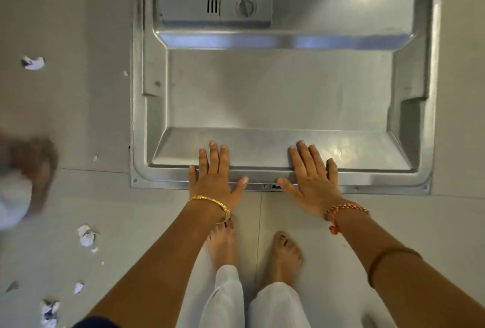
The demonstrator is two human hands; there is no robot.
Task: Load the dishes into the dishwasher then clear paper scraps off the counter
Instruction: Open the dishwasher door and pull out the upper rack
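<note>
Nearest: two bare feet [252, 249] on the pale tiled floor [147, 222], white trouser legs [252, 304] above them.

Both arms reach fwd to the dishwasher door [278, 91], which lies open & flat, inner steel side up. Left hand [215, 178] rests palm-down over the door's near edge, fingers straight & a little spread, tips on the sloped inner lip, thumb out along the rim; gold bangle [210, 204] on that wrist. Right hand [312, 180] does the same just beside it, fingers straight, spread, flat on the steel, nothing held; orange bead bracelet [343, 209] at the wrist, thin brown band [388, 259] further up the forearm. Hands sit apart, w/ the door latch slot [274, 186] between the thumbs.

Paper scraps [85, 236] lie on the floor left of the door: a crumpled bit at bottom left, a pair near the left arm, small flecks by the door's left edge, one more wad [32, 62] farther up. Blurred shape at the far left edge, can't tell what.

Far end of the door: grey detergent dispenser [215, 1] w/ vent slots & a round rinse-aid cap [245, 7].

No dishes or racks in view.
</note>
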